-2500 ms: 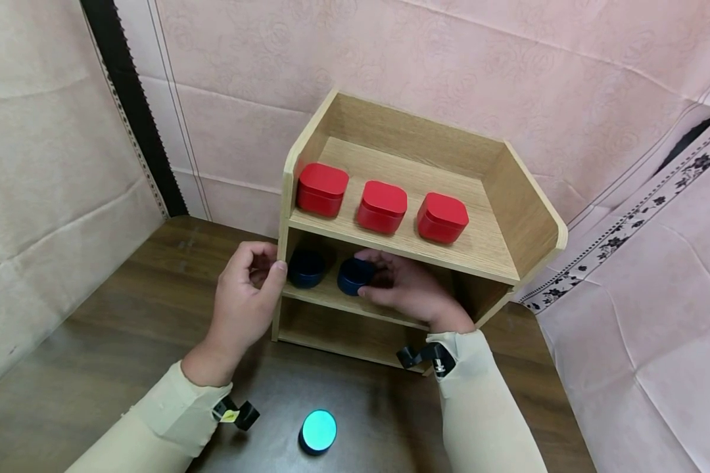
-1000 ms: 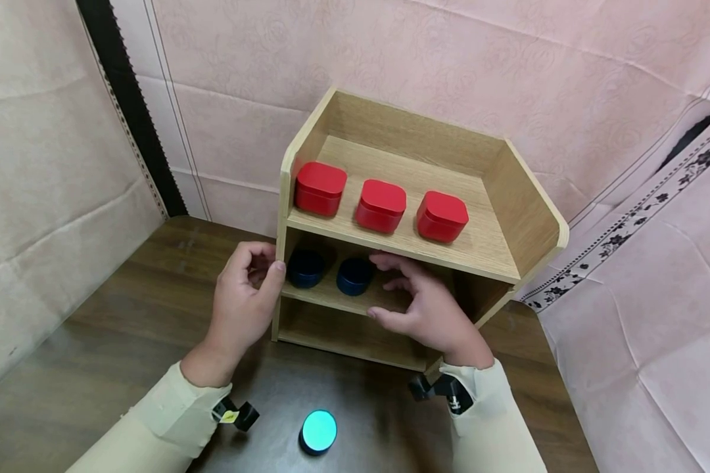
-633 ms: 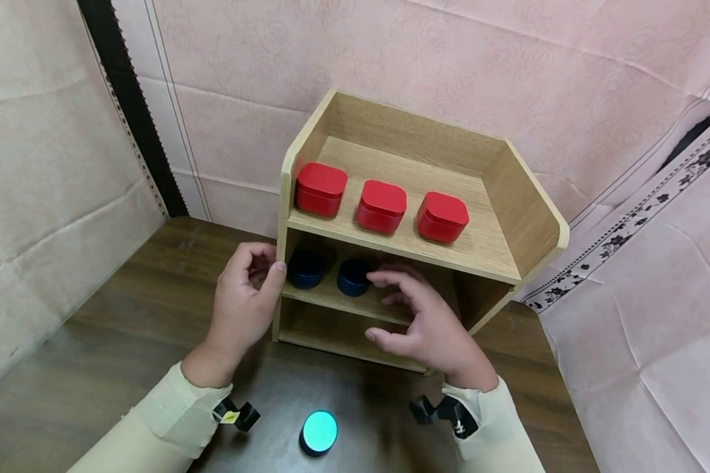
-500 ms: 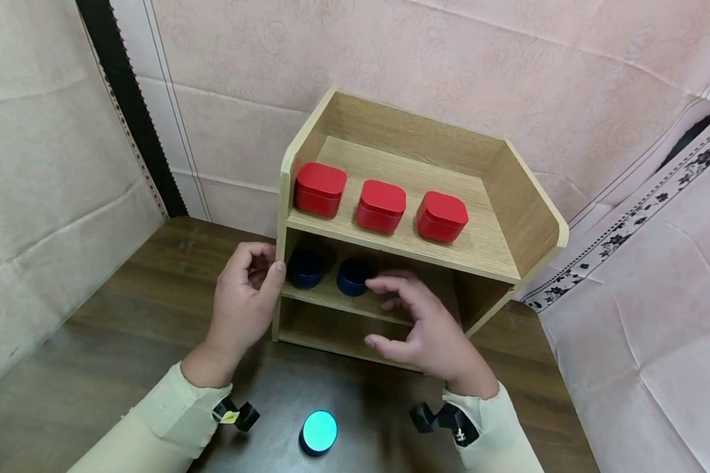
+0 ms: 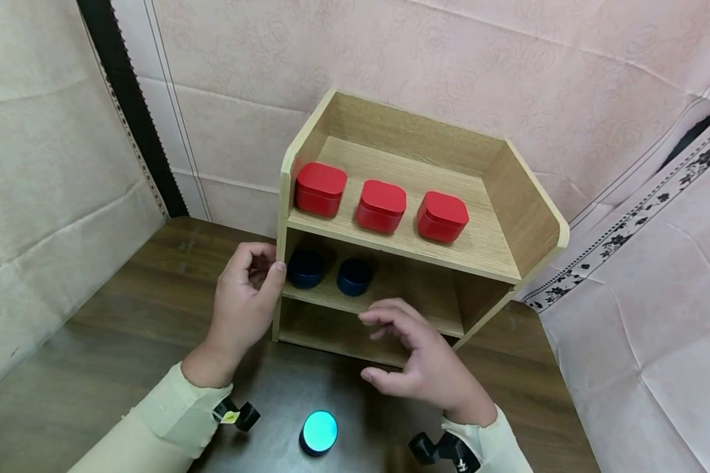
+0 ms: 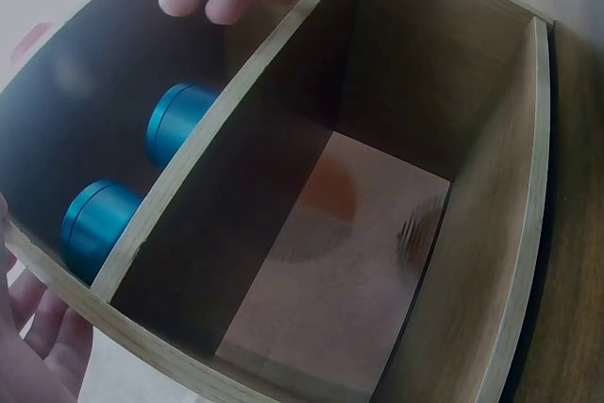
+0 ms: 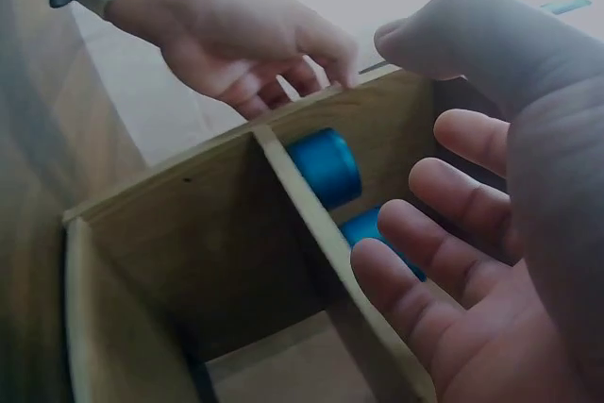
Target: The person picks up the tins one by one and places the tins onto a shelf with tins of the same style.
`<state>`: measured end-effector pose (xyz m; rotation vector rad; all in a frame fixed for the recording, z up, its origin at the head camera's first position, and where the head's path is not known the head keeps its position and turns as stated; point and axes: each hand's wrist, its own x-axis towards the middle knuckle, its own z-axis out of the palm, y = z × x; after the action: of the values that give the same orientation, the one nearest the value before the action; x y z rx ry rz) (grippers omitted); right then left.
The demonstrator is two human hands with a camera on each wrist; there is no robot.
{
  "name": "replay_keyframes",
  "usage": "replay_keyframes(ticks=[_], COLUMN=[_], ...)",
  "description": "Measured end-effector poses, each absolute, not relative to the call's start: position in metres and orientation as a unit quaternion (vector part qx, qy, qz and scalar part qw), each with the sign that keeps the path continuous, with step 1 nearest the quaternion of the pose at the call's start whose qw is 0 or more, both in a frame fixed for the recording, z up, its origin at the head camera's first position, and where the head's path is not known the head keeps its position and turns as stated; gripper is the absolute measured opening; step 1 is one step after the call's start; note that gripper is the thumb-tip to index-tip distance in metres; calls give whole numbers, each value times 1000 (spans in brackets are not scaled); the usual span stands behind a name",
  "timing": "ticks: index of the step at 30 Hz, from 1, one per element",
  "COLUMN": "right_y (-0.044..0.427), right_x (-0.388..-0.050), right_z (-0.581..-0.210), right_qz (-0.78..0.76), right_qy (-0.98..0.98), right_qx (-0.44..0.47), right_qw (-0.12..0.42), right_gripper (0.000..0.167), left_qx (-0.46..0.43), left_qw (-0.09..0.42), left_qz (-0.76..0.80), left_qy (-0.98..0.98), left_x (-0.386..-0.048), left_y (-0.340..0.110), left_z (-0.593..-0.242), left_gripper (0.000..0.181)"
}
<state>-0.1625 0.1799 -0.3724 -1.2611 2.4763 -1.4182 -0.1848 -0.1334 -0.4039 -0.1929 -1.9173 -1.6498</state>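
A small wooden shelf unit (image 5: 417,253) stands on the table. My left hand (image 5: 242,289) holds the front edge of its left side panel, thumb at the edge and fingers on the outside. On the middle shelf sit two round blue tins: the left tin (image 5: 306,269) near that panel, the right tin (image 5: 354,277) beside it. In front of the shelf hovers my right hand (image 5: 417,355), fingers loosely bent and thumb apart, holding nothing. A third blue tin (image 5: 318,433), its lid shining turquoise, stands on the table between my forearms.
Three red rounded boxes line the top shelf: a left box (image 5: 321,189), a middle box (image 5: 381,207) and a right box (image 5: 442,217). A dark wooden table (image 5: 124,348) lies below. Pink patterned cloth (image 5: 420,66) hangs behind and at the sides.
My right hand has let go of the right tin and drawn back, down and out of the middle shelf. That tin stays on the shelf. The left hand has kept its place.
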Motion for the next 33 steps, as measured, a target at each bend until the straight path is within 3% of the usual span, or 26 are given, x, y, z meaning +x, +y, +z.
replay_keyframes(ticks=[8, 24, 33], right_y=[176, 163, 161], right_x=[-161, -156, -156], right_z=[-402, -446, -459], right_qz=[-450, -442, -439], right_qy=[781, 756, 755], right_qx=[-430, -438, -431], right_qw=[52, 201, 226], right_gripper=[66, 72, 73], left_qx=[-73, -68, -71], left_qw=[298, 300, 301], left_qz=[-622, -620, -620], left_qy=[-721, -722, -721], left_x=[-185, -185, -185], left_y=[-132, -133, -133], left_z=[-403, -405, -405], left_gripper=[22, 22, 21])
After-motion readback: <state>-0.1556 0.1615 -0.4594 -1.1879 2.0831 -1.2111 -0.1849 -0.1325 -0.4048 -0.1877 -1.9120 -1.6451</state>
